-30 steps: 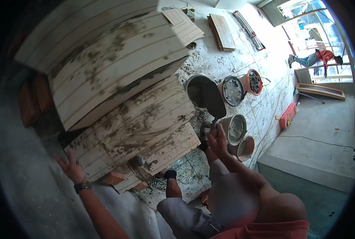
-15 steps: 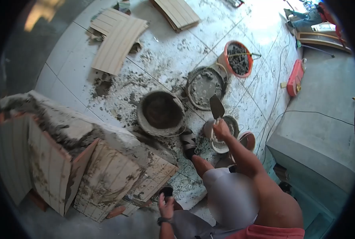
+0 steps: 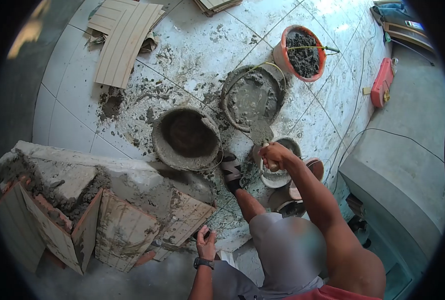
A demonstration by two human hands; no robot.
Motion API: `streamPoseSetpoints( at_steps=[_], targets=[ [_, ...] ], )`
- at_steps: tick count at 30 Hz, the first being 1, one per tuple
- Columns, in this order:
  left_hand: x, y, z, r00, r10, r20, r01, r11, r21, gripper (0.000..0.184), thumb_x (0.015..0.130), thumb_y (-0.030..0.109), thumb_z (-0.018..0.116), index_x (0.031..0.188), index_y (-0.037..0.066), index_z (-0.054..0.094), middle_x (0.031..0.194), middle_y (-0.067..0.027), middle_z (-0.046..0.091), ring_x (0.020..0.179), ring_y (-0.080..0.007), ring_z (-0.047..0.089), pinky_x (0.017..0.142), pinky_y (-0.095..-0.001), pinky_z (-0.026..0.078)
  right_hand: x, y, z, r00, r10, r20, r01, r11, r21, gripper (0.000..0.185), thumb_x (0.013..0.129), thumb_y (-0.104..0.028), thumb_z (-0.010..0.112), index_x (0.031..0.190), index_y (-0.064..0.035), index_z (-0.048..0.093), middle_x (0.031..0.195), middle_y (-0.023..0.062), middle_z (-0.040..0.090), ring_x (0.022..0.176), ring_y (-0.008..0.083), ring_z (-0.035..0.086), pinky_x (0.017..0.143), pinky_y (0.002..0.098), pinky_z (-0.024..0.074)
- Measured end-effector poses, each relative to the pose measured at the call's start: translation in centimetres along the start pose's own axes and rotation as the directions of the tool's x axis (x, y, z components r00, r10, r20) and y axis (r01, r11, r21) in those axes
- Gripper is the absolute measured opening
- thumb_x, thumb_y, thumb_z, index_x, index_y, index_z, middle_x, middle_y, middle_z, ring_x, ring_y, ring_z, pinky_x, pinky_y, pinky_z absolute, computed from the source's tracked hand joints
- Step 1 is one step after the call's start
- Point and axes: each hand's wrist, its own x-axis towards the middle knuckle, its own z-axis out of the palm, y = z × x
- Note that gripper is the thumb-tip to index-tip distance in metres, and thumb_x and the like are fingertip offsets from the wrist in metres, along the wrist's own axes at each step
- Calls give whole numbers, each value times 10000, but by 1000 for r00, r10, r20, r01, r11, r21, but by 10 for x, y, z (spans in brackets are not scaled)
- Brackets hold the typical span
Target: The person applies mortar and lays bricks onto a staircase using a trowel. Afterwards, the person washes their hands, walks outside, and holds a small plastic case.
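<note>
My right hand (image 3: 275,156) is wrapped round the handle of a trowel (image 3: 261,131). The trowel's blade, grey with mortar, is over the near rim of a bucket of wet mortar (image 3: 254,97). Just below that hand stands a pale bucket (image 3: 277,181) with grey contents partly hidden by the hand and forearm. My left hand (image 3: 206,245), with a watch on the wrist, is held low by my leg, fingers apart and nothing visible in them. It is near the mortar-smeared boards (image 3: 187,220) of the formwork.
A mortar-coated bucket (image 3: 186,137), dark inside, stands by my foot. An orange bucket (image 3: 302,52) holds dark, lumpy mix. Panel pieces (image 3: 125,45) lie on the splattered tiles. Along the right wall are a red case (image 3: 382,82) and a cable (image 3: 402,135).
The trowel blade has turned, from dark and bare-looking to showing a mortar-grey face at the mortar bucket's rim. My left hand stays low. The whole view has shifted somewhat.
</note>
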Motion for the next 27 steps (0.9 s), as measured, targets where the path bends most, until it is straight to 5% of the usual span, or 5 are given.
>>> streamPoseSetpoints(
  at_steps=[12, 19, 22, 25, 27],
  targets=[
    [-4, 24, 34, 997, -67, 45, 63, 994, 88, 427, 867, 78, 681, 1248, -43, 532, 1174, -146, 579, 1062, -179, 556, 852, -318, 528, 51, -10, -24, 973, 91, 213, -142, 960, 240, 133, 912, -110, 576, 845, 2, 600, 627, 64, 548, 479, 169, 531, 413, 323, 456],
    [-9, 41, 51, 996, -53, 68, 51, 998, 36, 407, 870, 37, 657, 1250, -43, 531, 1143, -136, 585, 1048, -181, 564, 863, -321, 523, 19, -3, -11, 993, -110, -33, 99, 964, -246, 178, 864, -100, 550, 776, 32, 631, 690, 139, 616, 526, 243, 590, 483, 398, 487],
    [-7, 49, 55, 995, -83, 58, 88, 991, -96, 407, 872, 23, 646, 1255, -44, 524, 1160, -142, 579, 1053, -184, 565, 865, -327, 529, 2, -8, -33, 898, -434, 75, 307, 494, -814, 182, 838, -94, 517, 832, 51, 626, 748, 214, 638, 627, 325, 644, 569, 443, 517],
    [0, 40, 48, 991, -117, 57, 124, 982, -144, 410, 873, 17, 641, 1259, -45, 518, 1185, -153, 569, 1066, -186, 562, 861, -334, 536, -31, -46, -50, 893, -396, -215, 9, 492, -870, 253, 771, -85, 532, 975, 64, 554, 827, 276, 641, 816, 412, 658, 735, 502, 515],
    [7, 30, 45, 996, -46, 82, 57, 988, -142, 413, 872, 15, 642, 1261, -44, 518, 1192, -152, 564, 1063, -184, 563, 866, -333, 536, -36, -73, -65, 875, -447, -189, 2, 393, -920, 238, 750, -64, 542, 957, 54, 539, 838, 267, 645, 786, 413, 659, 697, 512, 515]
  ],
)
